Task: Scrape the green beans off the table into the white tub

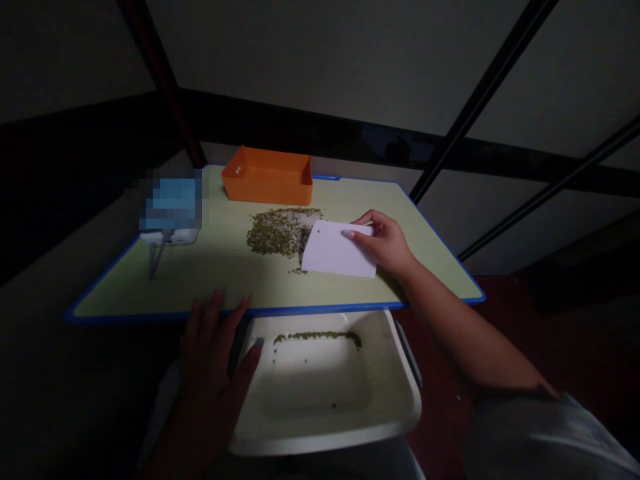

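Note:
My right hand (pixel 387 241) pinches a white flat card (pixel 337 252) with a small hole in its corner, thumb on top and fingers behind. The card's left edge touches a spread of small green beans or seeds (pixel 273 233), mixed with paler and darker bits, on the table. My left hand (pixel 213 353) has its fingers spread and holds nothing. It rests at the table's front edge, thumb by the left rim of a white basin (pixel 320 393). Inside the basin a thin line of the same green grains lies along the far side.
An orange open box (pixel 270 177) stands at the back of the pale yellow table (pixel 225 280), which has a blue rim. On the left side is a white object (pixel 175 237) with a stand, its top blurred out. Dark wall panels rise behind.

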Demonstrator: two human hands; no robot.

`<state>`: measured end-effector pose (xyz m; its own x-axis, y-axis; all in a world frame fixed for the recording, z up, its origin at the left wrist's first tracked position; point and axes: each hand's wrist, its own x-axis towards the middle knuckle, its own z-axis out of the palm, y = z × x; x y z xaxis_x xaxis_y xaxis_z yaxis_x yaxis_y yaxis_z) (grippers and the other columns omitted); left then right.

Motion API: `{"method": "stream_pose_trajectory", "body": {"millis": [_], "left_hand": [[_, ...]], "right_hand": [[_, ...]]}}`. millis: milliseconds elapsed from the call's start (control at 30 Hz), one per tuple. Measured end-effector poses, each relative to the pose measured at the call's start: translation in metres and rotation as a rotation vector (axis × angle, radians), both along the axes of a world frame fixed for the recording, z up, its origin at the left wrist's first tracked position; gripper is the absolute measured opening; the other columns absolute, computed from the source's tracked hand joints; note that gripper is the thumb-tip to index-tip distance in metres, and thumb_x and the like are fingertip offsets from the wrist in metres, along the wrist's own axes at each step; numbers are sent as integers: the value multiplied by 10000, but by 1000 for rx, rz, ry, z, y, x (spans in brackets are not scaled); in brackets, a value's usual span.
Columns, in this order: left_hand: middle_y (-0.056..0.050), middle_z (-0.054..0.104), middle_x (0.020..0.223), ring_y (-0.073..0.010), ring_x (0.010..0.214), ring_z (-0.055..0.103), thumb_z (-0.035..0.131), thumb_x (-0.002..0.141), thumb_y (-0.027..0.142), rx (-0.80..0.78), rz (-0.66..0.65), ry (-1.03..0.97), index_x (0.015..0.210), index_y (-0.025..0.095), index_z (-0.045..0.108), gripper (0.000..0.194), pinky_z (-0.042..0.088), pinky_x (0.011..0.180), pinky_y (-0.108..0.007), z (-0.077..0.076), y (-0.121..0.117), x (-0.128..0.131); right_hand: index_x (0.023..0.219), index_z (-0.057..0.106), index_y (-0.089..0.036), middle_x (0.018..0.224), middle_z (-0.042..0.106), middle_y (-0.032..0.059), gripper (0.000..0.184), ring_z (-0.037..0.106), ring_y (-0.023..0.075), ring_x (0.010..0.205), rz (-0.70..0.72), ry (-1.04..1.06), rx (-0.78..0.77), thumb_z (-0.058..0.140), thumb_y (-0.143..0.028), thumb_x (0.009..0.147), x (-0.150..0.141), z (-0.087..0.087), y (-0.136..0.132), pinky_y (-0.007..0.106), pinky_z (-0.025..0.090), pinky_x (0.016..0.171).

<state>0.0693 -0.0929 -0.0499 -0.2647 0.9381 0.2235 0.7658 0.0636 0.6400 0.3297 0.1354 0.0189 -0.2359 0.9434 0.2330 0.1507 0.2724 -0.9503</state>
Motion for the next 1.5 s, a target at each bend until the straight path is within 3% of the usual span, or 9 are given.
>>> {"method": "stream_pose_trajectory", "body": {"millis": [233, 733, 867, 1200, 1500], "left_hand": [[52, 148, 1781, -333, 1673, 10, 433, 981, 558, 20, 3, -9, 1511, 557, 348, 536, 97, 1354, -759, -3, 0, -1], [201, 87, 1765, -280, 1675, -12, 416, 1001, 543, 25, 5, -22, 1459, 742, 213, 539, 75, 1363, -743, 3, 0, 2], [183, 76, 1773, -285, 1675, -14, 435, 991, 539, 5, -7, -7, 1486, 696, 236, 556, 64, 1373, -719, 2, -1, 1], [1, 154, 1781, -284, 1676, -28, 395, 993, 579, -9, -3, -28, 1521, 455, 386, 542, 48, 1379, -687, 6, -1, 3], [35, 142, 1784, -299, 1675, -16, 408, 992, 577, -7, 0, -38, 1521, 483, 379, 538, 68, 1374, -700, 5, -1, 4]], "right_hand": [[823, 603, -221, 672, 668, -15, 542, 558, 130, 538, 43, -13, -17, 950, -562, 584, 0, 0, -2, 239, 369, 461], [786, 591, -223, 679, 675, -17, 552, 540, 114, 515, 76, 43, -25, 958, -563, 554, 4, 7, -8, 242, 388, 449], [770, 595, -224, 667, 665, -21, 517, 530, 111, 503, 56, 61, -23, 962, -519, 558, 10, 11, -10, 248, 382, 449], [750, 601, -217, 701, 669, -7, 489, 543, 121, 552, 50, -1, 2, 954, -497, 561, 10, 8, -6, 258, 412, 491], [811, 588, -218, 693, 669, -14, 538, 543, 116, 531, 69, -14, 16, 939, -571, 608, 4, 2, -5, 237, 375, 448]]}}
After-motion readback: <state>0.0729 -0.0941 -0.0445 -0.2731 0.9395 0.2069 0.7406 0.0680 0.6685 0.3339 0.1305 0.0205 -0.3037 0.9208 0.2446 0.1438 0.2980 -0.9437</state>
